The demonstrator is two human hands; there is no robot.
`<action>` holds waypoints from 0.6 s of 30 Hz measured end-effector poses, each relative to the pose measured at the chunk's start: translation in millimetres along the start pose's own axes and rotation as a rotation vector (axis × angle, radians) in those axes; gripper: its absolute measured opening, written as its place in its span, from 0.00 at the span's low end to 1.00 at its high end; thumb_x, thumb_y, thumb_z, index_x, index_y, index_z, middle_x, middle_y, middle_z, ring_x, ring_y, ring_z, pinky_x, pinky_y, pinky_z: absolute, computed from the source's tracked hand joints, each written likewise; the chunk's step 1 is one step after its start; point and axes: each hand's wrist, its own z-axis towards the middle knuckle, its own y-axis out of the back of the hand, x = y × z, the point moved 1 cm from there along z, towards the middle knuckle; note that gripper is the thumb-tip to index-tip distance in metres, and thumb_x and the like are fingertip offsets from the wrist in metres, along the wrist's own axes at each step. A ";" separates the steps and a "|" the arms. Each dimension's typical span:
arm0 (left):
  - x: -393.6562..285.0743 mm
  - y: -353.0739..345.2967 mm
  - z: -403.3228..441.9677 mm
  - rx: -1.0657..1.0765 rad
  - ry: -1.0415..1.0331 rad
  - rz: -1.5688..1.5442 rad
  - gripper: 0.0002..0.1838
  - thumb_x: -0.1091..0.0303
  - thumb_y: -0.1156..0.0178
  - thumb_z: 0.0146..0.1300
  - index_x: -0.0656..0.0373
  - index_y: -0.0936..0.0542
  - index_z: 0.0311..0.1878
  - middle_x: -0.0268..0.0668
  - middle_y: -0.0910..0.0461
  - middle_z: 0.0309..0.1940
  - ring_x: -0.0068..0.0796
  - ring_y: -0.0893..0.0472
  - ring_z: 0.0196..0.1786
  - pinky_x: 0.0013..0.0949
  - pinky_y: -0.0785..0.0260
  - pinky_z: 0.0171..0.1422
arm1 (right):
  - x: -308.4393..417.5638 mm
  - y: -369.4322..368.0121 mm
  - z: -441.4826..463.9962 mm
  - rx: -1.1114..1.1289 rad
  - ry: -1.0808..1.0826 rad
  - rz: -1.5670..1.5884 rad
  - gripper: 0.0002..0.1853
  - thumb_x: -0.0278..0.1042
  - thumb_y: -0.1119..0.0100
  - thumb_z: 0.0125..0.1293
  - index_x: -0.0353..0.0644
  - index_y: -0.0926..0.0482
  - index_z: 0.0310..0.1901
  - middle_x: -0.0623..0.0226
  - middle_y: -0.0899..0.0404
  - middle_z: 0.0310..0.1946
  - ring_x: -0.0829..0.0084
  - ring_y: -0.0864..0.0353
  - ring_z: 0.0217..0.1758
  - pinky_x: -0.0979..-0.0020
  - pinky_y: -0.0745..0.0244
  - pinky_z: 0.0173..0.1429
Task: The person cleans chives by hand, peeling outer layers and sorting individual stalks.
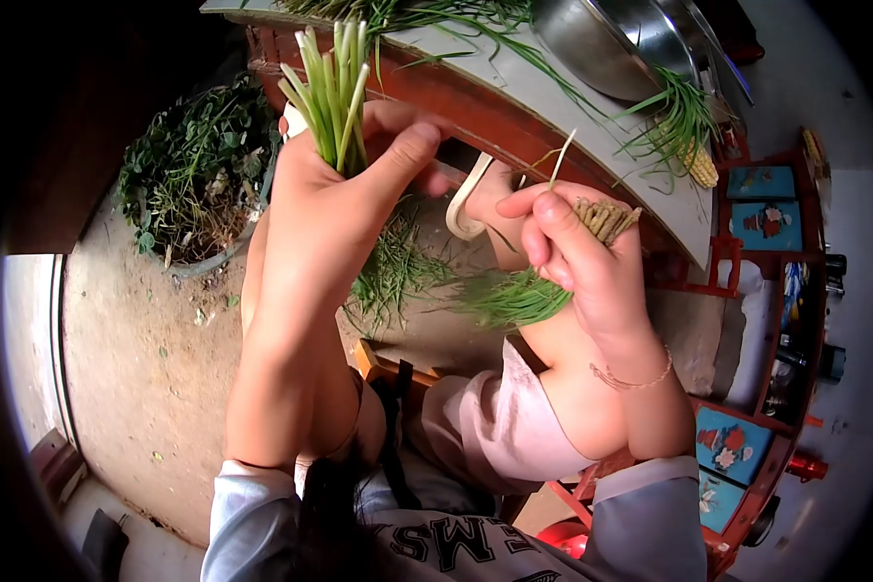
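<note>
My left hand (pixel 335 199) is closed around a bunch of garlic chives (pixel 335 92), their pale stem ends pointing up and away from me. To the right, my right hand (pixel 592 252) grips a second bundle, with brownish ends (pixel 606 221) showing above the palm and green leaves (pixel 519 299) hanging out on the left side. Between its thumb and index finger a single thin, pale stalk (pixel 565 155) sticks up. The two hands are apart. Loose green trimmings (pixel 398 267) lie on the floor below them.
Ahead is a table (pixel 684 209) with a metal basin (pixel 601 44), more chives (pixel 674 116) and a corn cob (pixel 698 167). A tub of leafy greens (pixel 189 175) stands at left. Red cabinets with blue panels (pixel 766 225) line the right. My legs are below my hands.
</note>
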 end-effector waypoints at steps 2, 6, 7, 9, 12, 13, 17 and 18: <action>2.6 5.3 0.7 -0.026 -0.052 0.153 0.06 0.72 0.44 0.55 0.64 0.24 0.35 0.29 0.25 0.25 0.09 0.36 0.19 0.15 0.48 0.21 | -1.4 2.8 0.3 0.038 0.003 0.019 0.10 0.31 0.50 0.60 0.32 0.23 0.33 0.74 0.32 0.17 0.88 0.38 0.20 0.87 0.48 0.21; 8.3 0.3 -1.9 0.068 -0.211 0.163 0.06 0.73 0.42 0.53 0.65 0.25 0.35 0.31 0.25 0.29 0.14 0.30 0.27 0.16 0.41 0.28 | 3.6 2.3 -5.5 0.112 -0.019 0.060 0.10 0.29 0.52 0.60 0.31 0.24 0.36 0.74 0.32 0.18 0.88 0.38 0.20 0.86 0.47 0.22; 8.0 -1.5 -2.9 0.111 -0.206 0.225 0.08 0.75 0.41 0.53 0.66 0.25 0.36 0.34 0.24 0.32 0.18 0.27 0.36 0.18 0.36 0.38 | 5.1 0.9 -7.9 0.139 -0.036 0.049 0.09 0.28 0.52 0.60 0.31 0.25 0.35 0.73 0.32 0.18 0.87 0.37 0.21 0.85 0.45 0.22; 5.8 -10.9 -6.7 0.208 -0.137 0.057 0.10 0.75 0.39 0.50 0.66 0.24 0.36 0.32 0.24 0.30 0.16 0.27 0.32 0.18 0.35 0.36 | 0.4 -3.4 -11.5 0.146 0.046 0.015 0.10 0.30 0.54 0.61 0.31 0.26 0.33 0.71 0.32 0.17 0.88 0.41 0.17 0.86 0.49 0.20; 9.8 -13.1 -10.3 0.237 -0.106 0.012 0.08 0.76 0.37 0.48 0.65 0.23 0.33 0.29 0.23 0.25 0.13 0.27 0.29 0.18 0.35 0.32 | 1.0 -3.8 -13.0 0.231 0.129 -0.138 0.12 0.32 0.54 0.61 0.35 0.29 0.23 0.69 0.31 0.16 0.89 0.45 0.13 0.86 0.51 0.17; 8.9 -13.1 -10.4 0.280 -0.145 0.067 0.08 0.76 0.38 0.48 0.65 0.24 0.32 0.30 0.23 0.24 0.13 0.27 0.28 0.18 0.35 0.32 | 0.1 -7.2 -14.1 0.216 0.126 -0.124 0.13 0.32 0.53 0.61 0.36 0.31 0.21 0.69 0.32 0.15 0.89 0.45 0.13 0.86 0.51 0.17; 12.9 -13.6 -9.2 0.241 -0.182 0.080 0.04 0.77 0.40 0.50 0.65 0.25 0.28 0.28 0.26 0.19 0.11 0.30 0.25 0.17 0.39 0.28 | 2.9 -12.5 -15.7 0.138 0.070 -0.070 0.11 0.34 0.52 0.61 0.39 0.33 0.24 0.71 0.32 0.13 0.90 0.46 0.13 0.87 0.52 0.17; 13.9 -12.6 -7.9 0.204 -0.236 0.102 0.03 0.78 0.41 0.50 0.65 0.25 0.27 0.26 0.28 0.18 0.10 0.31 0.23 0.16 0.40 0.26 | 4.1 -13.7 -16.0 0.074 0.024 -0.016 0.10 0.34 0.52 0.61 0.39 0.33 0.26 0.72 0.33 0.13 0.90 0.46 0.12 0.87 0.53 0.17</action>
